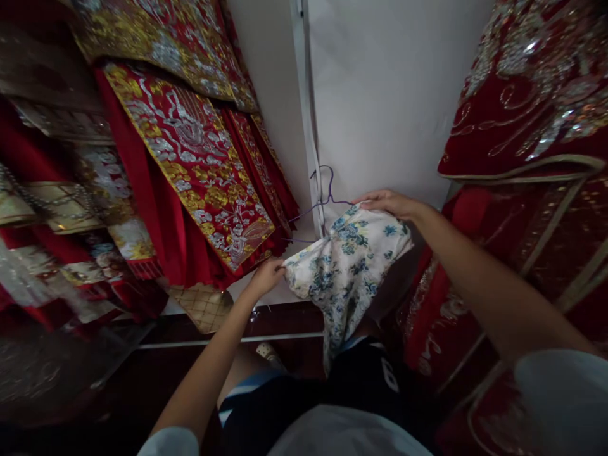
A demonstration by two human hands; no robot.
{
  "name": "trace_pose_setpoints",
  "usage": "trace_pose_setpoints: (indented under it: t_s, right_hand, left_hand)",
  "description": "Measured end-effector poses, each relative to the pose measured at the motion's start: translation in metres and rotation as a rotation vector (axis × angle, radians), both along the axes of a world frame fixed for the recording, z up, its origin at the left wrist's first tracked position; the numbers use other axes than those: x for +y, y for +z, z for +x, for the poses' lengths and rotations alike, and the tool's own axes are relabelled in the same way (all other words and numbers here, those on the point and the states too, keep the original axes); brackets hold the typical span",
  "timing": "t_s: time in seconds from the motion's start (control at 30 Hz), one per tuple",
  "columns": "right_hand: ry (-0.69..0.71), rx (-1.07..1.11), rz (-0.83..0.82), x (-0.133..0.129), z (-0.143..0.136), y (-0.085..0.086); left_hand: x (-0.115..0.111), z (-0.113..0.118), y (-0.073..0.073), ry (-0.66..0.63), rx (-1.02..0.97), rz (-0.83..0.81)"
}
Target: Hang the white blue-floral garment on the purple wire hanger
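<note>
A white garment with blue flowers, perhaps a blouse, hangs between my two hands, its lower part bunched and drooping toward my lap. My left hand pinches its left edge. At the upper right, my right hand is closed on the shoulder area, next to the end of a purple hanger. The hanger's right arm reaches into the garment, while its left arm is outside the cloth. Its hook points up in front of the pale wall.
Red costumes embroidered in gold and silver hang at the left. More sequined red garments hang close on the right. A pale wall with a narrow vertical strip stands ahead. A light shoe shows below.
</note>
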State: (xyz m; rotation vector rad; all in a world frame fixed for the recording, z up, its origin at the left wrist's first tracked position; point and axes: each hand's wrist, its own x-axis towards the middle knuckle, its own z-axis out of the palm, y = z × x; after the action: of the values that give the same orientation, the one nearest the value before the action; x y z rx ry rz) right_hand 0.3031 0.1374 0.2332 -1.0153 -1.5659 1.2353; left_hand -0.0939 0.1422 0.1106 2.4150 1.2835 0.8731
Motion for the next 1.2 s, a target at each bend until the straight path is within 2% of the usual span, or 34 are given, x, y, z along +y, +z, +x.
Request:
trace_pose_setpoints:
  t_s: [0.07, 0.17, 0.37, 0.43, 0.53, 0.6, 0.7, 0.77, 0.87, 1.07, 1.13, 1.2]
  right_hand:
    - [-0.022, -0.079, 0.012, -0.005, 0.005, 0.011]
    - [-0.055, -0.152, 0.031, -0.01, 0.01, 0.023]
    - [-0.069, -0.177, 0.042, -0.015, 0.013, 0.034]
    - [-0.051, -0.166, 0.001, -0.017, 0.01, 0.033]
    - [-0.04, -0.135, -0.063, -0.018, 0.007, 0.024]
    - [-0.091, -0.129, -0.07, -0.018, 0.008, 0.012]
    - [-0.197, -0.148, -0.014, -0.015, 0.014, -0.006]
    - [-0.23, -0.149, 0.036, -0.013, 0.017, -0.013]
    - [-0.24, -0.124, 0.068, -0.01, 0.018, -0.013]
    - [-0.265, -0.066, -0.019, -0.013, 0.026, -0.001]
    - [-0.183, -0.096, -0.096, -0.023, 0.033, -0.001]
    - [0.004, -0.173, -0.18, -0.036, 0.035, -0.003]
  left_hand:
    - [0.014, 0.006, 0.006, 0.058, 0.006, 0.003]
    - [0.034, 0.018, 0.023, 0.16, -0.061, 0.046]
    - [0.064, 0.051, 0.057, 0.236, -0.235, 0.119]
    - [0.07, 0.064, 0.068, 0.189, -0.305, 0.105]
    - [0.07, 0.081, 0.084, 0.036, -0.442, 0.027]
    - [0.065, 0.085, 0.091, 0.054, -0.485, 0.016]
    - [0.049, 0.082, 0.096, 0.131, -0.374, 0.137]
    - [0.039, 0.077, 0.097, 0.079, -0.245, 0.232]
    - [0.031, 0.076, 0.105, 0.022, -0.134, 0.345]
    - [0.043, 0.093, 0.154, -0.028, -0.054, 0.511]
    - [0.044, 0.098, 0.162, -0.06, 0.039, 0.568]
    - [0.042, 0.101, 0.159, -0.132, 0.11, 0.636]
